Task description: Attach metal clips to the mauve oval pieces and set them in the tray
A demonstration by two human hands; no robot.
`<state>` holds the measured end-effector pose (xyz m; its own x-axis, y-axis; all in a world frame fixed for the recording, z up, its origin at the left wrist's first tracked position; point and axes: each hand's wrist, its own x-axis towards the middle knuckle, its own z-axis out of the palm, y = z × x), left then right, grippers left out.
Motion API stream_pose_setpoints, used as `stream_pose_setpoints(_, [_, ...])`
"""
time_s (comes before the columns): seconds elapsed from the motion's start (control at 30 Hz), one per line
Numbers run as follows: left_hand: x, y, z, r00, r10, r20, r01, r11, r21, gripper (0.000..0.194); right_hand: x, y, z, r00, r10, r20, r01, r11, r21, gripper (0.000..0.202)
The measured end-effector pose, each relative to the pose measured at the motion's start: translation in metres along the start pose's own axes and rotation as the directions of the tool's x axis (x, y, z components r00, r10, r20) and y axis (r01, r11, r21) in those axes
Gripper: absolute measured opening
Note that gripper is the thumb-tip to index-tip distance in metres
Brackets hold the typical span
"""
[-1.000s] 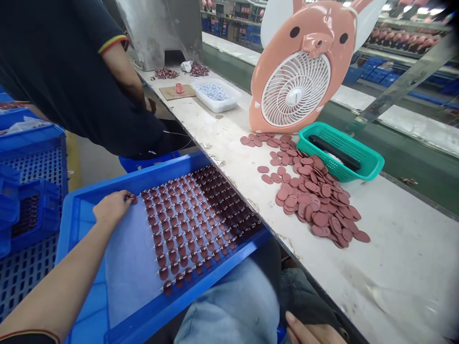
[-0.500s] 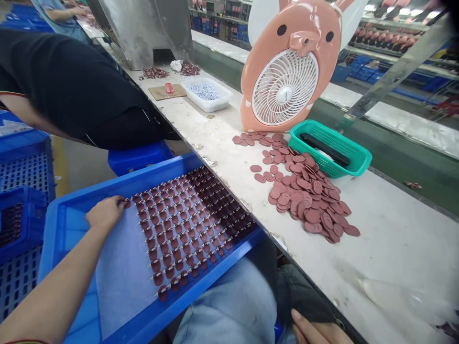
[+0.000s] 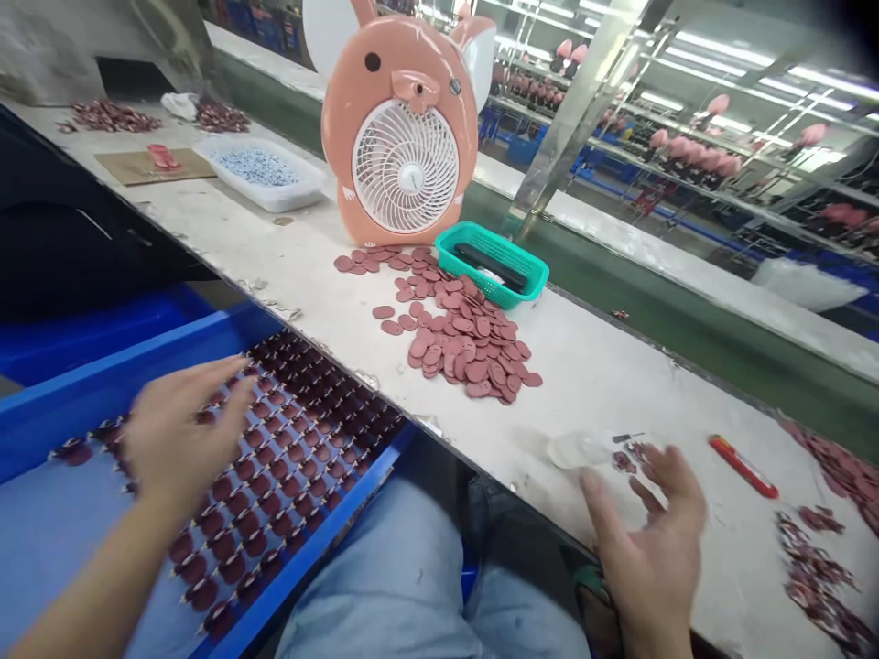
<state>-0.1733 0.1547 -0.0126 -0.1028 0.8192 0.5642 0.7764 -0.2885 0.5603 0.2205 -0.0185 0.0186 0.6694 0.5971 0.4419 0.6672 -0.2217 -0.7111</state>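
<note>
My left hand [image 3: 182, 435] hovers over the blue tray [image 3: 48, 412], fingers apart and slightly blurred, with nothing visible between them. Beneath it, dark red oval pieces [image 3: 254, 545] with small pale tips stand in rows on a whitish sheet [image 3: 61, 540]. Over the worktable's near edge, my right hand [image 3: 652, 549] is open, thumb and fingers spread, seemingly holding nothing. Just beyond its fingertips lie a small clear bottle [image 3: 580, 450] and a few dark red bits [image 3: 626, 459]. Between the hands, farther back, a pile of flat reddish-brown ovals [image 3: 473, 348] covers part of the worktable [image 3: 316, 265].
A bear-faced fan [image 3: 405, 128] stands behind the pile, beside a green basket [image 3: 491, 261] with a black object inside. To the right lie a red pen-like tool [image 3: 745, 467] and small dark red parts [image 3: 817, 567]. A white tray [image 3: 265, 174] holds blue-and-white bits.
My left hand has left the dark red piece at the tray's end row and lifted, opening. My right hand has risen from beside my lap to the table edge. The view has swung right.
</note>
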Motion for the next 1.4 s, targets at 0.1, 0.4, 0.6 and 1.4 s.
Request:
stream_pose_setpoints(0.1, [0.007,0.078,0.046,0.957,0.245,0.156,-0.237,0.969,-0.065,0.037,0.014,0.005,0.011,0.980,0.071,0.186,-0.055,0.994,-0.091,0.088])
stream_pose_setpoints(0.4, [0.006,0.137,0.085,0.830,0.410,0.378,-0.412,0.908,-0.080,0.032,0.014,0.006,0.013,0.958,-0.005,0.285,-0.017,0.997,0.076,0.044])
stream_pose_setpoints(0.6, [-0.021,0.143,0.074,0.832,0.430,0.351,-0.416,0.902,-0.117,0.021,-0.009,0.008,0.005,0.966,-0.017,0.256,-0.031,0.983,0.181,0.043])
stream_pose_setpoints(1.4, [-0.121,0.197,0.028,0.946,0.213,0.244,0.153,0.369,-0.917,0.043,-0.062,-0.070,-0.004,0.537,0.180,0.824,-0.835,0.252,0.489,0.041])
